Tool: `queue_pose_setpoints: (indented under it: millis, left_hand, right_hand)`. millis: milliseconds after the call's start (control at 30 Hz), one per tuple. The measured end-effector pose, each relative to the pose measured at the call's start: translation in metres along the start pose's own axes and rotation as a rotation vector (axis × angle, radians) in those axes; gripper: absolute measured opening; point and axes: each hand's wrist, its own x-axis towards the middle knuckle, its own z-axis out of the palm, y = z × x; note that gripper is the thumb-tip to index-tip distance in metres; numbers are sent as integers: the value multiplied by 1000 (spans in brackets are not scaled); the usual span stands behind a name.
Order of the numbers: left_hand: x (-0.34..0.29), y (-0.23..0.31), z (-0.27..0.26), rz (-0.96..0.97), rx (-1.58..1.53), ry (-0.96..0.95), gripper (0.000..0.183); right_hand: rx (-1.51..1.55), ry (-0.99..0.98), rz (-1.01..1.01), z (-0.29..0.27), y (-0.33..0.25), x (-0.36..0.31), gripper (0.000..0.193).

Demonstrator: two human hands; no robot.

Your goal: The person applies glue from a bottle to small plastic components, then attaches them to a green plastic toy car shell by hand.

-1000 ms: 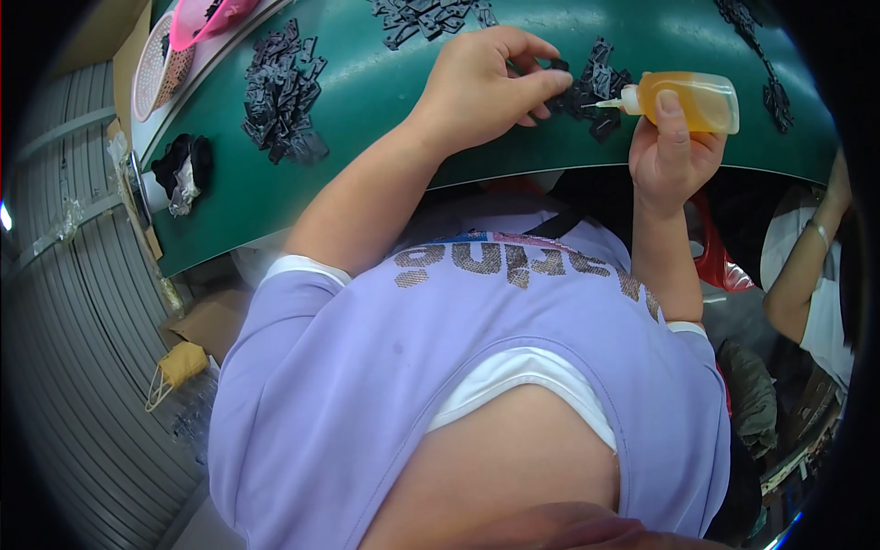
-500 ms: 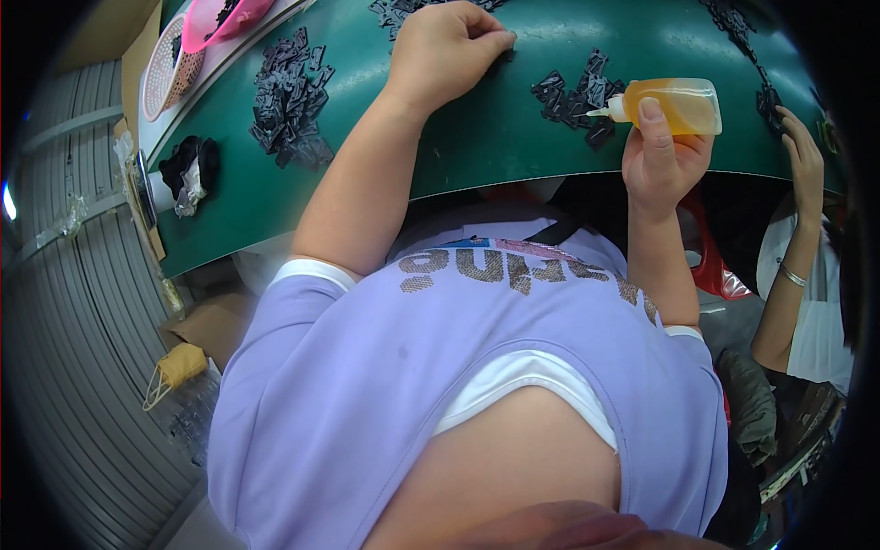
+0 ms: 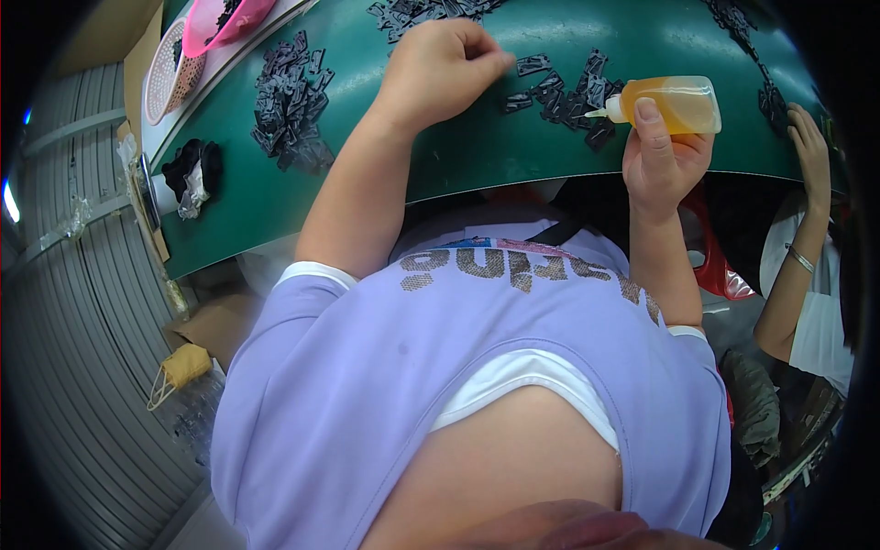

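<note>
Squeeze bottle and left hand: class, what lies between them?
In the head view, loose black parts lie on the green table between the left hand and bottle.

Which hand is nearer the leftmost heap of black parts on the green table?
Left. The left hand is right of the leftmost heap, not touching it; the right hand is farther right, holding the amber bottle.

Even, moderate light puts pale glare on the smooth green surface point(image 3: 467, 147); a white light streak point(image 3: 11, 202) glows far left, the grey corrugated wall point(image 3: 73, 330) bows, and black vignetting swallows the corners.
</note>
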Motion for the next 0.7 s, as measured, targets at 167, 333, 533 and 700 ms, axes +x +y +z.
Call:
queue_pose_setpoints:
  millis: [167, 333, 533, 700]
  left_hand:
    - [4, 38, 7, 60, 212, 265, 25]
    - [9, 20, 18, 113, 324, 176, 26]
    - [2, 4, 20, 2, -306, 171, 18]
    - [-14, 27, 15, -130, -717, -216, 19]
  right_hand:
    - [-25, -8, 1, -1, 0, 0, 36]
    - [-11, 8, 2, 0, -1, 1, 35]
    - [-18, 23, -45, 2, 0, 1, 22]
    - [-38, 19, -56, -4, 1, 0, 20]
